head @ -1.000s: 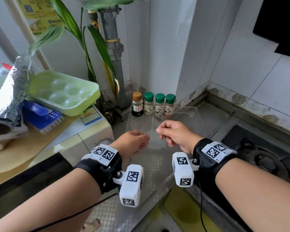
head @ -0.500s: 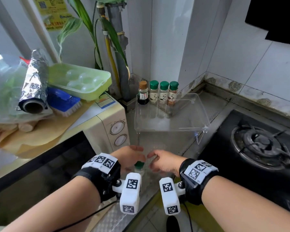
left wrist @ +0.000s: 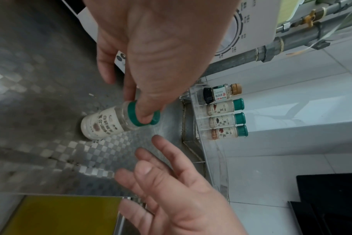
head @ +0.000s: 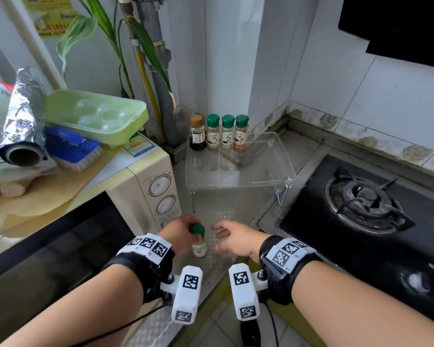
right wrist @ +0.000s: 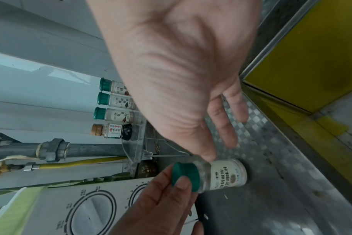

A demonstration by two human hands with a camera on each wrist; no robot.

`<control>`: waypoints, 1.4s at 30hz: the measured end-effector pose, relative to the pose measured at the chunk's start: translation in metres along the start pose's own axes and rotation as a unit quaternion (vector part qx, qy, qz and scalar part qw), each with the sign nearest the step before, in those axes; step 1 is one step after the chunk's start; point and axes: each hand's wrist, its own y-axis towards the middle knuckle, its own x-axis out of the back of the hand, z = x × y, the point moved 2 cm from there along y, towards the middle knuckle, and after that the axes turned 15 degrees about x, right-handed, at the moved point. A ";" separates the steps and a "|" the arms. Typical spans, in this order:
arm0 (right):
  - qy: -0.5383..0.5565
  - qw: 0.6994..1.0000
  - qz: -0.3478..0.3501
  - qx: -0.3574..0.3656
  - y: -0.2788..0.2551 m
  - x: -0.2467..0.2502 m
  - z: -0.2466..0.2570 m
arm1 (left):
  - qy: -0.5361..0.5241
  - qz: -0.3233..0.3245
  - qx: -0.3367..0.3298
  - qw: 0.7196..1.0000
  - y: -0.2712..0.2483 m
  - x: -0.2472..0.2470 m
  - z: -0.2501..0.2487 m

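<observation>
A small spice bottle (head: 199, 242) with a green cap and a white label stands on the patterned steel counter (head: 226, 214) near its front edge. My left hand (head: 189, 225) pinches its cap: the thumb lies on the cap's front and the fingers sit behind it, as the left wrist view shows (left wrist: 137, 106). My right hand (head: 223, 236) hovers just right of the bottle (right wrist: 225, 174), fingers loose and spread, holding nothing. Its thumb tip (right wrist: 208, 156) is at the bottle's shoulder. Behind stands a clear acrylic rack (head: 236, 174) with a dark sauce bottle (head: 197, 136) and three green-capped spice bottles (head: 227, 132) at its back.
A cream microwave (head: 158, 186) stands close on the left, with a green egg tray (head: 98, 116), a blue brush (head: 70, 149) and a foil roll (head: 23, 136) on top. A black gas stove (head: 366, 204) lies to the right. Grey pipes (head: 158, 71) and a plant fill the back corner.
Both hands have come back from the acrylic rack's front to the counter's front edge. My left hand now pinches the green cap, and my right hand has drawn slightly away from the bottle.
</observation>
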 end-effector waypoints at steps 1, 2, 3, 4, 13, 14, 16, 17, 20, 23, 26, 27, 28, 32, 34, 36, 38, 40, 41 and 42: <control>0.000 1.000 -0.005 0.001 0.000 0.002 -0.001 | 0.004 -0.003 -0.008 1.000 0.000 0.001 -0.002; 0.001 1.000 -0.010 0.002 0.000 0.005 -0.002 | 0.010 -0.004 -0.016 1.000 0.000 0.001 -0.005; 0.000 1.000 -0.013 0.003 0.000 0.008 -0.003 | 0.020 -0.005 -0.023 1.000 -0.001 0.002 -0.010; -0.004 1.000 -0.014 0.004 0.000 0.010 -0.003 | 0.026 -0.006 -0.031 0.999 -0.002 0.004 -0.014; 0.084 0.996 0.009 0.015 0.005 0.044 -0.002 | -0.086 -0.032 -0.044 0.995 -0.006 0.023 -0.059; 0.102 0.995 0.012 0.016 0.005 0.047 -0.001 | -0.102 -0.032 -0.040 0.994 -0.007 0.024 -0.063; 0.133 0.991 0.017 0.017 0.007 0.055 0.000 | -0.125 -0.034 -0.035 0.991 -0.004 0.026 -0.071; 0.144 0.989 0.019 0.017 0.008 0.059 0.000 | -0.135 -0.035 -0.038 0.989 -0.002 0.026 -0.075; 0.164 0.986 0.016 0.021 0.012 0.071 0.000 | -0.192 -0.033 -0.047 0.980 0.002 0.025 -0.087; 0.206 0.978 -0.013 0.042 0.017 0.088 0.004 | -0.271 -0.030 -0.052 0.961 0.007 0.027 -0.099; 0.184 0.977 -0.083 0.072 0.025 0.114 0.011 | -0.334 -0.067 -0.045 0.939 0.017 0.033 -0.109; 0.177 0.974 -0.112 0.080 0.027 0.123 0.012 | -0.348 -0.080 -0.038 0.933 0.021 0.036 -0.111; 0.169 0.972 -0.140 0.089 0.030 0.132 0.014 | -0.357 -0.094 -0.032 0.929 0.026 0.037 -0.113; 0.097 0.960 -0.237 0.111 0.042 0.164 0.015 | -0.355 -0.136 0.005 0.925 0.039 0.045 -0.116; 0.063 0.954 -0.272 0.109 0.049 0.176 0.016 | -0.351 -0.143 0.026 0.925 0.046 0.047 -0.117; 0.039 0.948 -0.297 0.107 0.056 0.188 0.020 | -0.352 -0.138 0.042 0.925 0.051 0.048 -0.120; 0.018 0.944 -0.311 0.107 0.065 0.198 0.022 | -0.358 -0.134 0.056 0.922 0.056 0.049 -0.122; -0.006 0.943 -0.316 0.107 0.075 0.207 0.022 | -0.364 -0.135 0.067 0.919 0.061 0.050 -0.124; -0.018 0.942 -0.317 0.108 0.080 0.212 0.021 | -0.365 -0.132 0.077 0.918 0.062 0.051 -0.125; -0.031 0.943 -0.315 0.103 0.085 0.216 0.021 | -0.370 -0.131 0.084 0.916 0.064 0.051 -0.126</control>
